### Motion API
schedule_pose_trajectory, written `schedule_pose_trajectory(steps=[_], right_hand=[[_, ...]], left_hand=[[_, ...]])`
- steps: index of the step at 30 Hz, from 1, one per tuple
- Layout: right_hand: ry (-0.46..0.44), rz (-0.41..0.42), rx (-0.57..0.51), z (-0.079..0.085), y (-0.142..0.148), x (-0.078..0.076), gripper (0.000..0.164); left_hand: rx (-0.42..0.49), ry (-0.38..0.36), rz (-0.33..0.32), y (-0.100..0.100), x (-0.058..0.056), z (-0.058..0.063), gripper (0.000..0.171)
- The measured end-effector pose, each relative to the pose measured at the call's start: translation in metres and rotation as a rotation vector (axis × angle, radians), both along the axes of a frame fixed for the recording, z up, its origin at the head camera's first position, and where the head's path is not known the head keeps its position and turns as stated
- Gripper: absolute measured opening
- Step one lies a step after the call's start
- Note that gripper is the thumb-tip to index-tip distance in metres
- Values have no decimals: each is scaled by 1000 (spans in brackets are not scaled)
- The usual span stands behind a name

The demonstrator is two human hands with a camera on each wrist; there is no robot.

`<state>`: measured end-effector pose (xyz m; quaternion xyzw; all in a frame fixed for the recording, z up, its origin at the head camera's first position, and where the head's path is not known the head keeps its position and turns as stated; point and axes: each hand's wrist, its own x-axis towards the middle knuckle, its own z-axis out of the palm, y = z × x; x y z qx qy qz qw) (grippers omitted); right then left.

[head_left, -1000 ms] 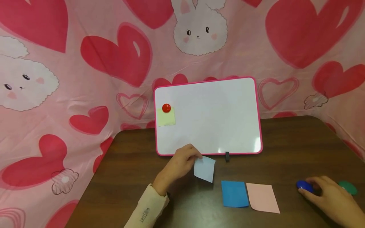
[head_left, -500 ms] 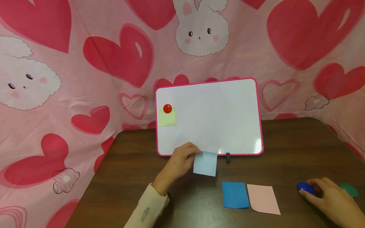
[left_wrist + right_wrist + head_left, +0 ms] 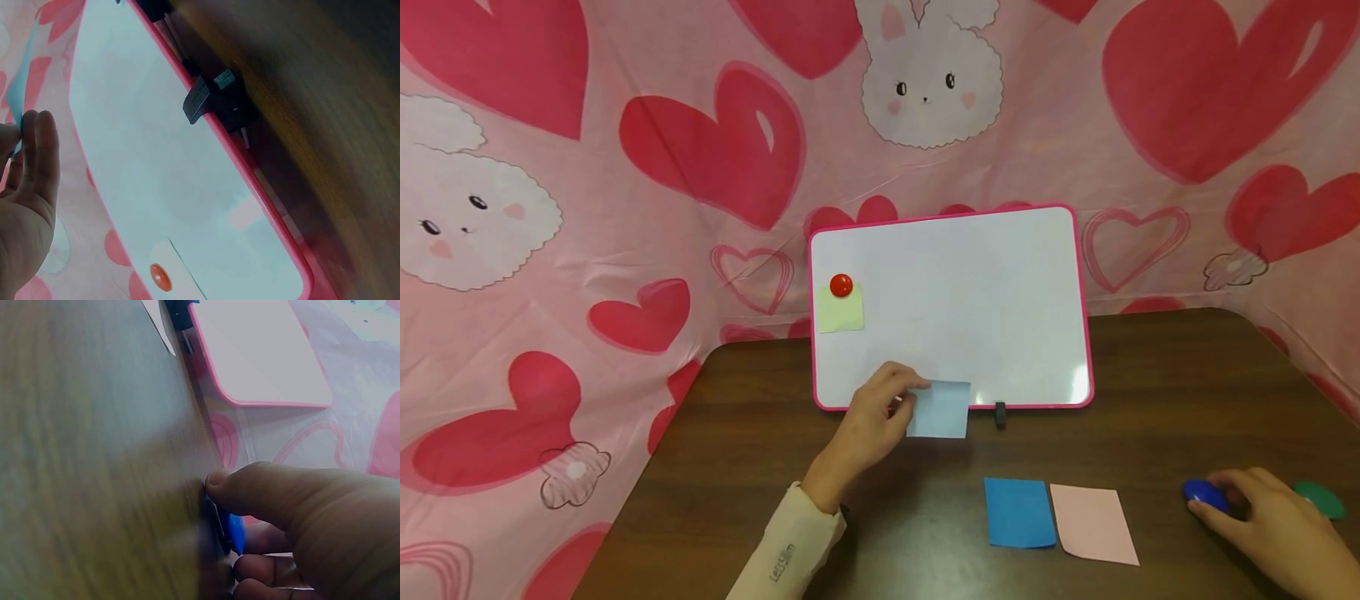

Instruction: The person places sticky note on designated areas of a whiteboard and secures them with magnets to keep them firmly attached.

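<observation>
My left hand (image 3: 880,417) pinches a light blue sticky note (image 3: 942,410) by its upper left corner, in front of the whiteboard's lower edge. In the left wrist view the note (image 3: 22,78) appears nearly edge-on between thumb and fingers. At the right of the table, my right hand (image 3: 1273,517) grips a round blue magnet (image 3: 1206,495) between thumb and fingers, low at the tabletop. The pink-framed whiteboard (image 3: 970,308) stands upright at the back. A red magnet (image 3: 841,285) holds a pale yellow note (image 3: 841,315) on its left side.
A darker blue note (image 3: 1019,513) and a pink note (image 3: 1093,523) lie side by side on the dark wooden table (image 3: 737,467). Beyond my right hand lies a green magnet (image 3: 1321,500). A black clip foot (image 3: 1000,415) supports the board. Heart-patterned cloth (image 3: 647,208) hangs behind.
My left hand has raised the light blue note from just below the whiteboard's bottom edge until it overlaps the board in the head view. The right hand stays at the blue magnet.
</observation>
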<state>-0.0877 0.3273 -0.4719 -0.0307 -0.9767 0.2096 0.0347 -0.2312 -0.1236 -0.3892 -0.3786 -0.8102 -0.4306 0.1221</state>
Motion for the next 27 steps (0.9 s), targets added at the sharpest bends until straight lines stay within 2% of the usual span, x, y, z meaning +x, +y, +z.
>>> schedule_pose_trajectory(steps=[5, 14, 20, 27], right_hand=[[12, -1, 4, -1, 0, 0, 57], [99, -2, 16, -4, 0, 1, 54], [61, 0, 19, -4, 1, 1, 56], [65, -3, 21, -5, 2, 1, 55]], left_hand=[[28, 34, -9, 0, -1, 0, 31], [54, 79, -21, -1, -1, 1, 31], [67, 72, -8, -2, -1, 1, 26], [93, 93, 3, -2, -2, 3, 28]])
